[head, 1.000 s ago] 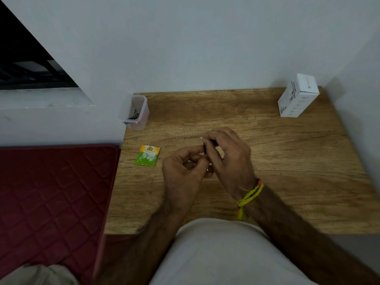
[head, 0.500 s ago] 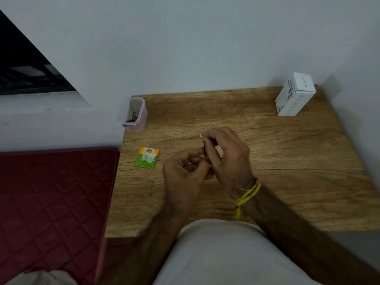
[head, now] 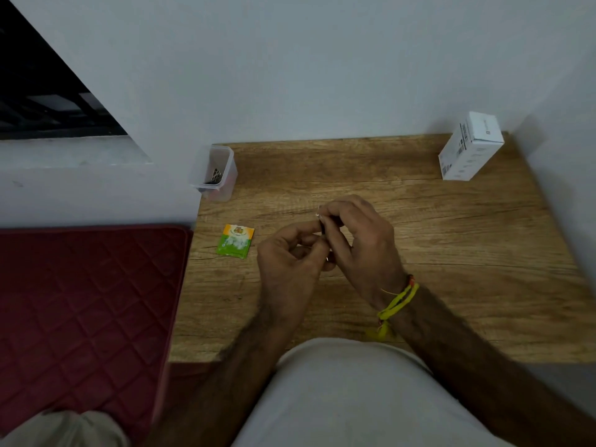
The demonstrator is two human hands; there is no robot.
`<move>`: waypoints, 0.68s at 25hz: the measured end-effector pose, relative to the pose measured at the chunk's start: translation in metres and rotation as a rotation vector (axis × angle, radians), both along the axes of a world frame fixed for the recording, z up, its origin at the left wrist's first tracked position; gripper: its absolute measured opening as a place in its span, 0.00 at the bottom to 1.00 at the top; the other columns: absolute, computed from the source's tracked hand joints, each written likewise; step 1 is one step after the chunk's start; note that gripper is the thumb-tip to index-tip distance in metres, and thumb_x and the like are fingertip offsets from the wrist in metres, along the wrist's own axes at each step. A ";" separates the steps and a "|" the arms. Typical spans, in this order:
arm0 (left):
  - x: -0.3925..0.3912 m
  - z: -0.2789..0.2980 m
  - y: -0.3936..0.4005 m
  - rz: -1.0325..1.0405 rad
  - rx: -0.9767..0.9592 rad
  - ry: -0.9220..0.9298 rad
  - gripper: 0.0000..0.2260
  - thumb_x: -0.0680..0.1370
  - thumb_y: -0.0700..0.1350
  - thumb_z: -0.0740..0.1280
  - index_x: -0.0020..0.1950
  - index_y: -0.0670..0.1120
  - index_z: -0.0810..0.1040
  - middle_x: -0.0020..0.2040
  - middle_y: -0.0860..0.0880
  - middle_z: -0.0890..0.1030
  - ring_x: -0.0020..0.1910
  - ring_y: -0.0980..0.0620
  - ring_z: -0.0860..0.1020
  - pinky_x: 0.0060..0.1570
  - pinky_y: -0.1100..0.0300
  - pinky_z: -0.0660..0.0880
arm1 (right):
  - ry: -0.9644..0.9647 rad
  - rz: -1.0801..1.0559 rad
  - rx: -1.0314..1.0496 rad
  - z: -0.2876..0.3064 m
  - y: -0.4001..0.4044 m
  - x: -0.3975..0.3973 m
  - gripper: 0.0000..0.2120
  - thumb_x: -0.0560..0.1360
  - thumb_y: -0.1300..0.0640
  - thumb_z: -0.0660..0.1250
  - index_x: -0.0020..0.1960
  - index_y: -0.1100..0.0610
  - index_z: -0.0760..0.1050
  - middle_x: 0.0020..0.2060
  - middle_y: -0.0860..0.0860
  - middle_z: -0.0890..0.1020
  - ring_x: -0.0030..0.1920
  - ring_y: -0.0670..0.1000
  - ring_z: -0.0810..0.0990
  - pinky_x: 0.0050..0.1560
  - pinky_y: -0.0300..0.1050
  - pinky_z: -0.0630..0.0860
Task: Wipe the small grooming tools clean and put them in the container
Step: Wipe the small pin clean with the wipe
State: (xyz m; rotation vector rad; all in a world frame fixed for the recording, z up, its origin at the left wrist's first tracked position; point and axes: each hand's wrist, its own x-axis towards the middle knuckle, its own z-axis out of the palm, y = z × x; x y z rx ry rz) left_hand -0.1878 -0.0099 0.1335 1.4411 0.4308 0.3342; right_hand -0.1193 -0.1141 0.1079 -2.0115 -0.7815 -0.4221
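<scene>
Wooden table (head: pixel 451 253): both hands pinch a small dark tool (head: pixel 322 228); green sachet (head: pixel 235 241), clear container (head: pixel 214 172), white box (head: pixel 469 146) nearby.

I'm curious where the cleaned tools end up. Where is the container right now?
The clear container stands at the table's far left corner against the wall, beyond the green packet.

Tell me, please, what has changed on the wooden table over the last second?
Nothing has visibly changed. Both the left hand and the right hand still pinch the small dark grooming tool above the wooden table. The clear plastic container, green sachet and white box stay put.
</scene>
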 end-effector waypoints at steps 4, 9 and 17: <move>0.000 0.000 0.002 0.004 -0.018 -0.004 0.11 0.76 0.29 0.68 0.51 0.43 0.84 0.40 0.42 0.86 0.37 0.48 0.85 0.37 0.58 0.81 | -0.013 -0.015 0.006 -0.001 0.000 0.000 0.04 0.79 0.67 0.68 0.53 0.64 0.81 0.48 0.54 0.82 0.49 0.49 0.80 0.51 0.42 0.78; 0.003 0.000 0.004 -0.008 -0.035 -0.014 0.11 0.77 0.30 0.68 0.51 0.43 0.84 0.41 0.43 0.86 0.39 0.48 0.86 0.37 0.59 0.81 | 0.008 -0.015 0.018 0.001 0.000 0.001 0.04 0.78 0.67 0.69 0.52 0.64 0.81 0.47 0.54 0.82 0.49 0.46 0.78 0.53 0.33 0.74; 0.007 -0.004 0.007 -0.004 -0.034 -0.001 0.09 0.77 0.31 0.69 0.52 0.42 0.84 0.42 0.41 0.86 0.39 0.46 0.86 0.37 0.59 0.81 | 0.045 0.025 0.038 -0.002 0.000 0.005 0.05 0.78 0.67 0.69 0.52 0.64 0.82 0.48 0.53 0.82 0.50 0.47 0.80 0.52 0.37 0.77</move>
